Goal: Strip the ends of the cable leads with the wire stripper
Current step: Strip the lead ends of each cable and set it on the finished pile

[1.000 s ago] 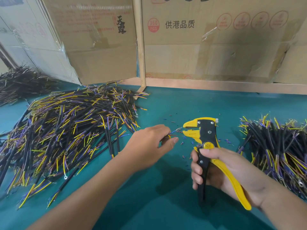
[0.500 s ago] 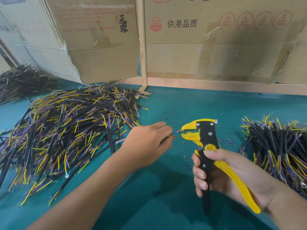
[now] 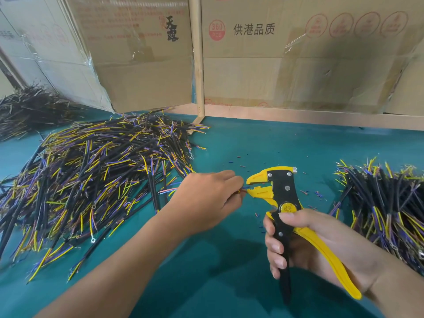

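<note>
Yellow wire stripper, gripped in our right hand, bites the thin wires our left hand pinches. We think many cables remain.

A teal table carries 3 cable piles and insulation scraps.

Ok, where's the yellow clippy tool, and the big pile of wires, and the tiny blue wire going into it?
Wire stripper (image 3: 278, 187), head view, on its black head plate.
Big wire pile (image 3: 91, 180), head view, on the heap's middle.
Blue wire (image 3: 245, 187), head view, on its tip at the tool's mouth.
</note>
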`<act>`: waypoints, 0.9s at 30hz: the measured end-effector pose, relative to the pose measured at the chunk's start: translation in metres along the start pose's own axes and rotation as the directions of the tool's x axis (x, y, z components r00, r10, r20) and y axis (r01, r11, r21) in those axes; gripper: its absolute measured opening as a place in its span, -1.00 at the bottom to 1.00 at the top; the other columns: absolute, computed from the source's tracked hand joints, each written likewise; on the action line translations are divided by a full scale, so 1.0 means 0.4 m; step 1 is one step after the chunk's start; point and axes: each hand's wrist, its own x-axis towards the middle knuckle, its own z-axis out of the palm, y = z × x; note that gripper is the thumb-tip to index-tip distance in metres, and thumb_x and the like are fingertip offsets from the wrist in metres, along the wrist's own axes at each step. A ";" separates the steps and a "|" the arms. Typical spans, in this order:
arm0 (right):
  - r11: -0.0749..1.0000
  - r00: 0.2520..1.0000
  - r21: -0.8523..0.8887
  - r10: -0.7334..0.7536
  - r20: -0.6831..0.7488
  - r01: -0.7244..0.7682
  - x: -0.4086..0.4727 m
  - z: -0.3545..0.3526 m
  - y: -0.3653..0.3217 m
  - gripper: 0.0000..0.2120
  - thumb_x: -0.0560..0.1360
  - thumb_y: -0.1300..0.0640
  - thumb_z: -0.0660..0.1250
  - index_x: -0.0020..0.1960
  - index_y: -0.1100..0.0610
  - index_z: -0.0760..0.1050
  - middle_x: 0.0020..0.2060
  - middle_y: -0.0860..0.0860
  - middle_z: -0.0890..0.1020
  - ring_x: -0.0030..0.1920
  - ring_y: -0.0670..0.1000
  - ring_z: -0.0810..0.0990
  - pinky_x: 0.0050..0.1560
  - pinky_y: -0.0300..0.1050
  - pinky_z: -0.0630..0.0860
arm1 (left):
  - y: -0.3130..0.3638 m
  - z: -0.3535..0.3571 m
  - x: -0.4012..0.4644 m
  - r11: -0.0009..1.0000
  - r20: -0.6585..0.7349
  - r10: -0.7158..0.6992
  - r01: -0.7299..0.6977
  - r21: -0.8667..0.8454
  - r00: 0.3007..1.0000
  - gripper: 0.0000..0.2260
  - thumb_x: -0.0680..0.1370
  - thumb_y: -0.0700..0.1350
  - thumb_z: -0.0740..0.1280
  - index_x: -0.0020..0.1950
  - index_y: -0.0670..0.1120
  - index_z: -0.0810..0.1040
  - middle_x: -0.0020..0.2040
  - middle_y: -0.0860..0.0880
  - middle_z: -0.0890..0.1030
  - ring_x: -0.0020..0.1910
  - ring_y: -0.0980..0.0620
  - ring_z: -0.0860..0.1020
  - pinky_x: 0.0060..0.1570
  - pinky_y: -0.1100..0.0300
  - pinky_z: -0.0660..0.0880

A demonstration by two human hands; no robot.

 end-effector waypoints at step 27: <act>1.000 0.996 0.012 0.000 -0.091 0.001 -0.013 0.078 -0.036 -0.65 0.43 -0.04 0.49 -0.23 0.19 0.43 -0.41 0.13 0.30 -0.47 0.08 0.30 -0.38 0.01 0.44 | 0.017 -0.016 0.003 1.000 -0.018 -0.013 0.013 0.007 1.000 -0.85 0.48 -0.08 0.31 -0.27 -0.09 0.47 -0.35 0.00 0.48 -0.43 -0.07 0.43 -0.49 0.20 0.17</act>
